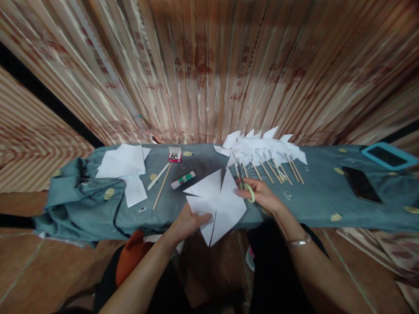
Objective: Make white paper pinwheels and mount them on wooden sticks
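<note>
1 slit paper sheet gripped by left hand; green-handled scissors held by right hand, fingers curled on them.

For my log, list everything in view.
Cut paper: 1, white, centre
Scissors: 1, green-handled, centre
Paper shapes with sticks: several, white, back
Loose paper: several, white, left
Small box: 1, red, back left
Rod: 1, white, left
Loose stick: 1, tan, beside rod
Glue stick: 1, white, centre
Phone: 1, black, right
Framed device: 1, blue, far right
Cloth: 1, grey-green, underneath
Curtain: 1, tan, behind
Floor: 1, brown, below
Bracelet: 1, silver, right wrist
Legs: 2, black-clad, below
Left hand: 1, bare, holding paper
Right hand: 1, bare, holding scissors
</note>
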`<act>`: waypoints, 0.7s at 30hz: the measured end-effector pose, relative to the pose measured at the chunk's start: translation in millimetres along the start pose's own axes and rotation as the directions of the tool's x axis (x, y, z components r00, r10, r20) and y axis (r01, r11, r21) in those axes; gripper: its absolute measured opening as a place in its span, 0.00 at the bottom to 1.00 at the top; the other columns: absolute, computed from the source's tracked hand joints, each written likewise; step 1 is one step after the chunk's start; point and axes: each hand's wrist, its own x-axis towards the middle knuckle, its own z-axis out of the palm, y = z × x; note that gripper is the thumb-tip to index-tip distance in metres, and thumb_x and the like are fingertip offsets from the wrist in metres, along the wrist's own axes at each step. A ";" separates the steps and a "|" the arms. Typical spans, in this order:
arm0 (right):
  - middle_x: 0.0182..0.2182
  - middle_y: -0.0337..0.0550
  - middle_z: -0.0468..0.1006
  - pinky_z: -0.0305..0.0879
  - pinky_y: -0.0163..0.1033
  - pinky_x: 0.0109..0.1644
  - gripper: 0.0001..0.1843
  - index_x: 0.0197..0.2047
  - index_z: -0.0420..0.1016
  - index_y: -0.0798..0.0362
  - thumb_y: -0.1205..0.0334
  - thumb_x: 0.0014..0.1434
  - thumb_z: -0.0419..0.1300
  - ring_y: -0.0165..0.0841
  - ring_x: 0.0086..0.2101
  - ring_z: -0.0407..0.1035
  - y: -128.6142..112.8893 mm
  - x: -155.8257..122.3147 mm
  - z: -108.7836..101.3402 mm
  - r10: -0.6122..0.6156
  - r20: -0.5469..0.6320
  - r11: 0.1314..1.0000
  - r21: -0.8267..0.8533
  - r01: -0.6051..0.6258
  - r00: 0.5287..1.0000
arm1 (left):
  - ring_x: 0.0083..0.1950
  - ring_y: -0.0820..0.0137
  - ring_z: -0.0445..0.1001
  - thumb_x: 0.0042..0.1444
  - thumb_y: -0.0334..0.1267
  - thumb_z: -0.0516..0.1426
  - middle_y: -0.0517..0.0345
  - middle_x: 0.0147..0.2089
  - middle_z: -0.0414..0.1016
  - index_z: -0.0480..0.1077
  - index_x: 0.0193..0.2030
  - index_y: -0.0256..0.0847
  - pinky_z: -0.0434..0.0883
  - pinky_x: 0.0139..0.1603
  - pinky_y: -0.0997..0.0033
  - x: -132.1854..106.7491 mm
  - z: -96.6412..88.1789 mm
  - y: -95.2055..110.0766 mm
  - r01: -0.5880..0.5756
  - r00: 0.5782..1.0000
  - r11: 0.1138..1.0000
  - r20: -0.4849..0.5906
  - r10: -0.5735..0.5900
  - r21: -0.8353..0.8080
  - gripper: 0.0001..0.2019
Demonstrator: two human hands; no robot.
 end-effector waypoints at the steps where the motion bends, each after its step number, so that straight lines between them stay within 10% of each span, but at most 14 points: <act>1: 0.19 0.28 0.68 0.53 0.30 0.25 0.23 0.32 0.75 0.54 0.55 0.33 0.75 0.23 0.21 0.59 -1.5 -0.5 0.8 0.009 0.023 1.000 0.008 -0.009 1.000 | 0.35 0.62 0.76 0.29 0.32 0.67 0.54 0.32 0.80 0.74 0.32 0.37 0.71 0.40 0.65 -0.2 0.6 -0.2 -0.014 1.000 0.999 0.016 0.014 -0.040 0.17; 10: 0.23 0.33 0.76 0.65 0.36 0.32 0.21 0.30 0.75 0.51 0.59 0.31 0.76 0.29 0.25 0.69 -6.7 11.7 35.5 0.012 -0.277 0.901 0.419 0.109 0.961 | 0.55 0.51 0.72 0.39 0.56 0.65 0.45 0.49 0.78 0.77 0.41 0.39 0.70 0.54 0.54 -1.7 0.1 18.7 -0.051 0.974 0.798 0.146 0.172 -0.601 0.26; 15: 0.27 0.37 0.79 0.70 0.42 0.38 0.20 0.30 0.75 0.50 0.58 0.32 0.75 0.35 0.30 0.73 -10.1 19.0 52.5 0.008 -0.327 0.852 0.497 0.164 0.945 | 0.64 0.54 0.64 0.37 0.46 0.70 0.51 0.62 0.67 0.71 0.51 0.48 0.66 0.58 0.54 0.9 15.6 20.1 -0.175 0.950 0.765 0.099 0.297 -0.620 0.31; 21: 0.28 0.38 0.80 0.68 0.40 0.38 0.21 0.29 0.75 0.51 0.52 0.33 0.75 0.35 0.33 0.73 -1.2 12.8 57.2 -0.087 -0.292 0.901 0.385 0.201 0.952 | 0.54 0.58 0.74 0.41 0.39 0.68 0.49 0.50 0.77 0.71 0.46 0.40 0.70 0.55 0.58 16.1 40.8 18.7 -0.166 0.986 0.729 -0.095 0.138 -0.664 0.23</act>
